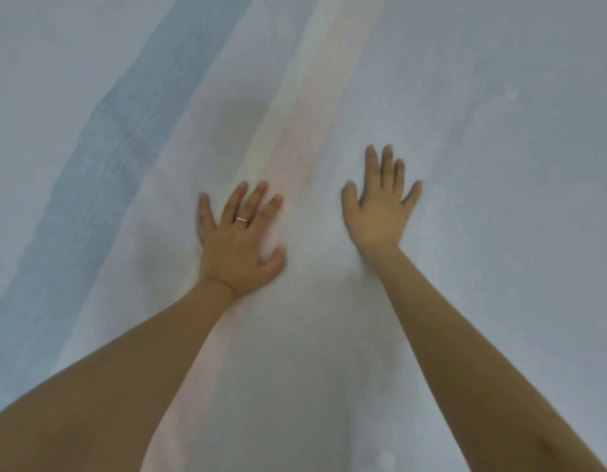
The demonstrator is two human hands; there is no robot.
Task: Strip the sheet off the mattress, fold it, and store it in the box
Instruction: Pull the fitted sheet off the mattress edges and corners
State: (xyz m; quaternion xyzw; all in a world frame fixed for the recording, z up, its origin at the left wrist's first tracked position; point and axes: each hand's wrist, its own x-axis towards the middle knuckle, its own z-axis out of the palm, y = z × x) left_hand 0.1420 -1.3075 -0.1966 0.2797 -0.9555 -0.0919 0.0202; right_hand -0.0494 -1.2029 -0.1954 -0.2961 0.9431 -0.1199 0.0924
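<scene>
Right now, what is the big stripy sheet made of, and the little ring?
The sheet looks like soft woven cloth, maybe cotton: matte, no shine, with a faint weave grain in the blue stripe. The ring seems metal: a thin, pale band with a glint, though blurry.

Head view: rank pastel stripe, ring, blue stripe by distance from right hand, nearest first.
1. pastel stripe, just left of the right hand.
2. ring, on the left hand.
3. blue stripe, far left.
</scene>
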